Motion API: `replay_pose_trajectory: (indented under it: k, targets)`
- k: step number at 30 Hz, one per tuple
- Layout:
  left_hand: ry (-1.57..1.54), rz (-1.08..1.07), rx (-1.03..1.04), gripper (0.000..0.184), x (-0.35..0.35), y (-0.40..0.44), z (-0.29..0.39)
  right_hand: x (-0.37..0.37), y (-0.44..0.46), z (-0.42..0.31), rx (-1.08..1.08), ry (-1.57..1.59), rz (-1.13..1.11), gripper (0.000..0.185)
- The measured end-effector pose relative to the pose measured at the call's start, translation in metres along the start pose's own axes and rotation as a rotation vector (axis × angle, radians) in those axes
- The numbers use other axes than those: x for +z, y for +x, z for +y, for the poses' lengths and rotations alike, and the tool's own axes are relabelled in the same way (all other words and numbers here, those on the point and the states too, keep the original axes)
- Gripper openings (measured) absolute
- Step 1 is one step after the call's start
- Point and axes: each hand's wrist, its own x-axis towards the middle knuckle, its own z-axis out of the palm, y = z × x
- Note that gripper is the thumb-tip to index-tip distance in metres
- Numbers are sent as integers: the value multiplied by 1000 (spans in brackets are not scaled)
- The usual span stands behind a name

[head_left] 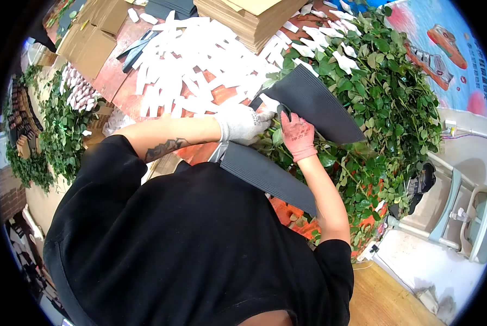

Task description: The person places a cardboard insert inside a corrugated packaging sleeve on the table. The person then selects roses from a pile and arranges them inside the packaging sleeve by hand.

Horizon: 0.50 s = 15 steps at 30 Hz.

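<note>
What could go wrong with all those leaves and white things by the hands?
The small white piece between the left hand and right hand might get squished if they press too hard. The bare right forearm is close to the leafy stems, so it might get scratched. Loose white pieces lie near the left forearm, so a bump might scatter them.

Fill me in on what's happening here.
A gloved person has the left hand and right hand together at a white-sleeved bud, with dark ridged panels on the near and far sides. White sleeves lie scattered beyond the left hand; leafy stems are heaped to the right. How firmly either hand grips is unclear.
</note>
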Motion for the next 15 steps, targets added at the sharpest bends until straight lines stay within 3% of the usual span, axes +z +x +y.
replay_pose_trajectory:
  k: [2,4,7,9,11,15]
  targets:
    - [-2,27,27,43,6,-1,0,8,-4,1,8,-13,-4,24]
    - [-3,52,54,41,6,0,-1,18,-4,4,-47,-35,198,22]
    - [-59,38,54,36,8,1,-9,29,-8,-3,6,-31,107,21]
    - [-287,499,183,31,26,13,-32,35,-9,-4,35,-26,94,21]
    - [-219,559,71,24,-2,17,-37,27,-8,-6,99,49,-29,31]
    - [-66,588,66,16,11,32,-44,34,-10,-4,79,-15,28,35]
